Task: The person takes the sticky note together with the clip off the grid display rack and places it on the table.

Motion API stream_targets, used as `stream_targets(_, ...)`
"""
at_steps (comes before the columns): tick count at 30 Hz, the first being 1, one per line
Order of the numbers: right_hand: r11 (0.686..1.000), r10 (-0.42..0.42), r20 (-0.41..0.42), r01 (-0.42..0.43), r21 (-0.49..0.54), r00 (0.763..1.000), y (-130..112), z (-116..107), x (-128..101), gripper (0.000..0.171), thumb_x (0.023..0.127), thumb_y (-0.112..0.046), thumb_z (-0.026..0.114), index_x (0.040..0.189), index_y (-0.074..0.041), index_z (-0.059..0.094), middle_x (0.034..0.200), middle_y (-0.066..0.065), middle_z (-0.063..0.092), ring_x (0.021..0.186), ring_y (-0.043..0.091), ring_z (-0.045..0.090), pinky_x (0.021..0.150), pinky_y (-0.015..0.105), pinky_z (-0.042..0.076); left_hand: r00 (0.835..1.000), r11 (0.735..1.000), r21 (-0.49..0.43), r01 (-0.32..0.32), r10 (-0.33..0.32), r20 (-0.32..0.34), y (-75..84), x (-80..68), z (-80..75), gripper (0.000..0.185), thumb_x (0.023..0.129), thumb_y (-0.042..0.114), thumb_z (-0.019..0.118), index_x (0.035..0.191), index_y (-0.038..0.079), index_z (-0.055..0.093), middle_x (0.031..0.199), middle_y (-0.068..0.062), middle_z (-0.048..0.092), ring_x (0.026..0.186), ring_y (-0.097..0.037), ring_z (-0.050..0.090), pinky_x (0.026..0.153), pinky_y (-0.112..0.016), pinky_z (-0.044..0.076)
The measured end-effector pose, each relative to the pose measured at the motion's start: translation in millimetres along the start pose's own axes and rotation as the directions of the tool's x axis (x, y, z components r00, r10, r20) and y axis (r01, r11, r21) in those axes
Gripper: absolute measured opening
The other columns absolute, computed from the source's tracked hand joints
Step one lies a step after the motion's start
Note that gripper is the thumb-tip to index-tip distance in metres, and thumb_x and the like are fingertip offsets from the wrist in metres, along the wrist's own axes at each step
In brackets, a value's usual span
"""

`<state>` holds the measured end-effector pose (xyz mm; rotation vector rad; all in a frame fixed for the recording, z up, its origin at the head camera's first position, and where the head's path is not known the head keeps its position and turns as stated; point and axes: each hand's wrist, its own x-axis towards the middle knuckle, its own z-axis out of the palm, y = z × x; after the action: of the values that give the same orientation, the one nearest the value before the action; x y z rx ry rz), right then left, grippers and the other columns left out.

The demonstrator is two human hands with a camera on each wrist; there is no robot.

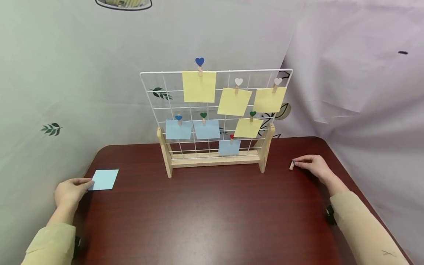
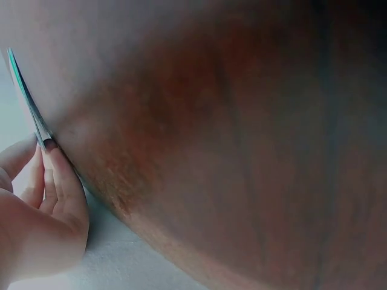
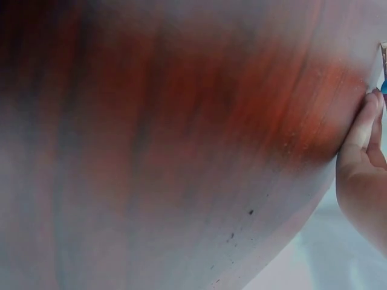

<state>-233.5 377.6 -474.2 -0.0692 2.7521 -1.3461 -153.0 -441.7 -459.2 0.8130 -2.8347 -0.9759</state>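
Observation:
At the table's left edge my left hand [image 1: 71, 191] pinches a light blue sticky note [image 1: 105, 179] by its near left corner, between thumb and fingers. The left wrist view shows the note [image 2: 25, 96] nearly edge-on, rising from the fingertips. Over on the right, my right hand [image 1: 314, 166] pinches a small wooden clothespin [image 1: 292, 165] at its blue end, the pale legs pointing down toward the table. In the right wrist view the clothespin [image 3: 384, 66] is cut off by the frame edge, beside the fingertips.
A white wire grid [image 1: 212, 108] stands in a wooden base [image 1: 215, 161] at the table's back. Heart-topped clothespins hold several yellow notes [image 1: 199, 87] and blue notes [image 1: 179, 129] on it. Dark red tabletop [image 1: 212, 213] spreads in front; pale printed cloth [image 1: 99, 73] hangs behind.

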Motion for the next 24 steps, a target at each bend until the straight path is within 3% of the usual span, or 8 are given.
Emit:
stream_targets(6, 1.000, 0.023, 0.003, -0.023, 0.000, 1.000, 0.2, 1.1, 1.9, 0.036, 0.099, -0.014, 0.076, 0.125, 0.010, 0.072, 0.099, -0.026, 0.072, 0.088, -0.018, 0.056, 0.075, 0.009, 0.050, 1.000, 1.000, -0.002, -0.017, 0.017, -0.005, -2.6, -0.3, 1.7, 0.043, 0.101, 0.029, 0.070, 0.118, -0.010, 0.074, 0.074, -0.003, 0.077, 0.057, 0.008, 0.053, 0.054, -0.021, 0.046)
stream_targets(10, 0.999, 0.028, 0.001, -0.028, -0.016, 1.000, -0.2, 1.0, 2.4, 0.037, 0.100, -0.018, 0.076, 0.127, 0.008, 0.073, 0.108, -0.016, 0.074, 0.091, -0.018, 0.054, 0.077, 0.009, 0.049, 1.000, 1.000, -0.019, -0.013, 0.013, -0.009, -2.4, 0.3, 1.2, 0.043, 0.102, 0.028, 0.069, 0.119, -0.012, 0.073, 0.075, -0.005, 0.078, 0.056, 0.010, 0.054, 0.053, -0.019, 0.046)
stream_targets(14, 0.999, 0.038, 0.008, -0.038, -0.027, 0.999, 1.1, -1.4, 2.7, 0.039, 0.102, -0.022, 0.075, 0.129, 0.007, 0.072, 0.112, -0.013, 0.075, 0.092, -0.016, 0.053, 0.077, 0.010, 0.048, 1.000, 0.999, -0.046, -0.005, 0.005, -0.002, -2.1, 0.4, 0.3, 0.044, 0.102, 0.028, 0.069, 0.121, -0.011, 0.072, 0.072, 0.004, 0.076, 0.057, 0.012, 0.054, 0.054, -0.017, 0.047)
stream_targets(19, 0.997, 0.070, 0.039, -0.071, 0.033, 0.997, 2.1, -4.0, 3.0, 0.042, 0.103, -0.019, 0.073, 0.132, 0.011, 0.068, 0.097, -0.031, 0.068, 0.087, -0.015, 0.059, 0.074, 0.013, 0.053, 1.000, 0.985, -0.172, 0.017, -0.014, 0.021, 0.3, 1.5, -0.1, 0.046, 0.104, 0.027, 0.067, 0.127, -0.013, 0.069, 0.070, 0.023, 0.064, 0.060, 0.014, 0.058, 0.056, -0.012, 0.051)
stream_targets(22, 0.993, 0.075, 0.060, -0.080, 0.087, 0.995, 0.8, -5.0, 3.6, 0.041, 0.103, -0.016, 0.071, 0.132, 0.014, 0.067, 0.092, -0.034, 0.067, 0.085, -0.014, 0.065, 0.075, 0.013, 0.057, 0.999, 0.958, -0.286, 0.038, -0.027, 0.043, 3.6, 2.1, 0.2, 0.043, 0.104, 0.022, 0.067, 0.125, -0.015, 0.069, 0.071, 0.027, 0.058, 0.061, 0.014, 0.062, 0.058, -0.011, 0.055)
stream_targets(24, 0.990, 0.069, 0.069, -0.077, 0.120, 0.995, -0.5, -6.2, 4.0, 0.038, 0.103, -0.014, 0.071, 0.129, 0.014, 0.068, 0.092, -0.033, 0.068, 0.085, -0.013, 0.068, 0.076, 0.013, 0.059, 0.998, 0.934, -0.352, 0.054, -0.034, 0.062, 6.2, 2.3, 0.3, 0.031, 0.104, 0.021, 0.069, 0.116, -0.007, 0.076, 0.071, 0.028, 0.058, 0.062, 0.012, 0.065, 0.059, -0.010, 0.055)
